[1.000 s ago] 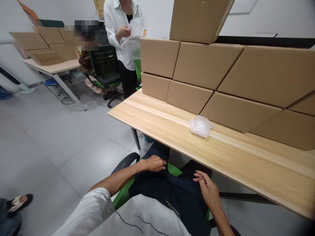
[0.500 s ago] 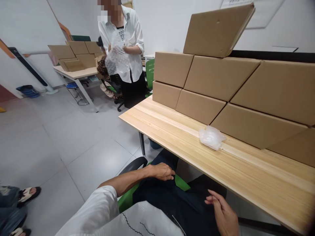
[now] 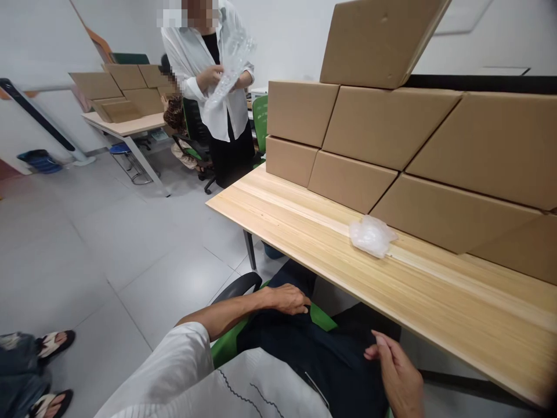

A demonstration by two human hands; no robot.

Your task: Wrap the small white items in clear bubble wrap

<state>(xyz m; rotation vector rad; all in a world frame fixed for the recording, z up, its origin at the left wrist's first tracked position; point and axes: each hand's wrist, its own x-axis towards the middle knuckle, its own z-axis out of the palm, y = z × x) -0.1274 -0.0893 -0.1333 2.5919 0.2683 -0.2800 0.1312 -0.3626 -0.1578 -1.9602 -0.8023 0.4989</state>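
Left hand (image 3: 285, 299) rests on the thigh of the dark trousers (image 3: 322, 354), fingers loosely curled, holding nothing. Right hand (image 3: 398, 377) lies on the other thigh, fingers relaxed and half open, also empty. Crumpled plastic bag (image 3: 371, 235) sits on the wooden table (image 3: 435, 290), well apart from both hands, table edge between. Stacked cardboard boxes (image 3: 369, 128) just behind the bag. A standing co-worker (image 3: 217, 87) holds bubble wrap (image 3: 230, 69) beyond the table end.

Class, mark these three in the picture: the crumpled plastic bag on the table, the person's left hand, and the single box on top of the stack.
plastic bag (image 3: 371, 235), head view, middle of the crumpled plastic
left hand (image 3: 285, 299), head view, back of the hand
top box (image 3: 374, 40), head view, middle of its front face
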